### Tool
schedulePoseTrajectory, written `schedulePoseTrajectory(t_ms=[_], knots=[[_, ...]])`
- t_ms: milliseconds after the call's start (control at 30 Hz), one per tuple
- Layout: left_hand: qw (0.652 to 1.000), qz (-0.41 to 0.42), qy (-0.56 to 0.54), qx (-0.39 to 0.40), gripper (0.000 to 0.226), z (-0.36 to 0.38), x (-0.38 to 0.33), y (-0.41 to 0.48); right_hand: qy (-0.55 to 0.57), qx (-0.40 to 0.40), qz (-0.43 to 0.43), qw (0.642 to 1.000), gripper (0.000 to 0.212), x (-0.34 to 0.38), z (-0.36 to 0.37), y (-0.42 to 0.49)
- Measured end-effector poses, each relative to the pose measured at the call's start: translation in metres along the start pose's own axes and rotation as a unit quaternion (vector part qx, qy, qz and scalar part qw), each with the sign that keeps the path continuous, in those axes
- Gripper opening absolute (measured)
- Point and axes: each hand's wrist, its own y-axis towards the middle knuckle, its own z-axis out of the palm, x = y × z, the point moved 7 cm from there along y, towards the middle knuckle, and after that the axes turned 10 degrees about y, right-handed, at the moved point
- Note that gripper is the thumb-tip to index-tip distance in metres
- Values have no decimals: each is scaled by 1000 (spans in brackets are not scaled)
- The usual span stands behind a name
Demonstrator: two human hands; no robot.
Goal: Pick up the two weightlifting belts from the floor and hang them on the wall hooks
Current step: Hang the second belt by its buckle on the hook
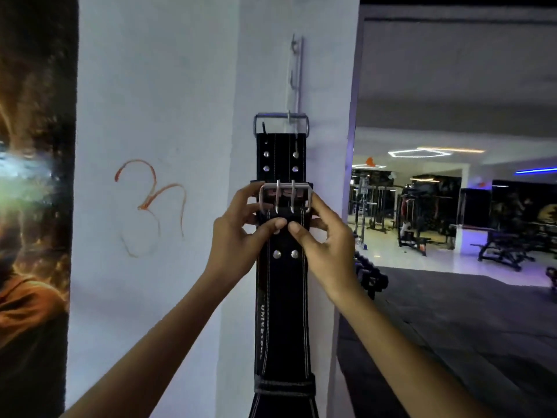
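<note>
Head view: both hands, left [238,236] and right [327,247], pinched the second belt [283,285] below the hung belt [281,155]; judged next, its buckle [284,197] needed lifting toward the 12 o'clock hooks [297,64].

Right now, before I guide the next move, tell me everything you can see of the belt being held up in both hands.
The black leather-looking weightlifting belt with white stitching hangs upright in front of the already hung belt, which hangs by its buckle frame on a metal wall hook. Its silver double-prong buckle is at the top, below that hook. Two rivets sit under the buckle, and white lettering runs down its left edge. It widens toward the bottom. The left hand and right hand pinch it just under the buckle.
</note>
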Motion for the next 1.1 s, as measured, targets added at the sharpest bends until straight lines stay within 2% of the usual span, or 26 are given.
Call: schedulePoseTrajectory(t_ms=[233,400,567,833,1100], knots=[[990,127,60,-16,59,0,-14,128,-29,-16,-48,998,53,21,18,123],[985,151,82,-20,66,7,-11,206,-84,-20,-65,994,46,37,29,189],[983,153,96,-28,69,18,-6,264,-125,-35,-57,990,58,24,41,250],[978,160,127,-40,66,37,18,299,-137,-56,-23,989,60,1,41,280],[983,154,83,-51,72,39,28,302,-162,-27,-33,986,57,6,44,288]])
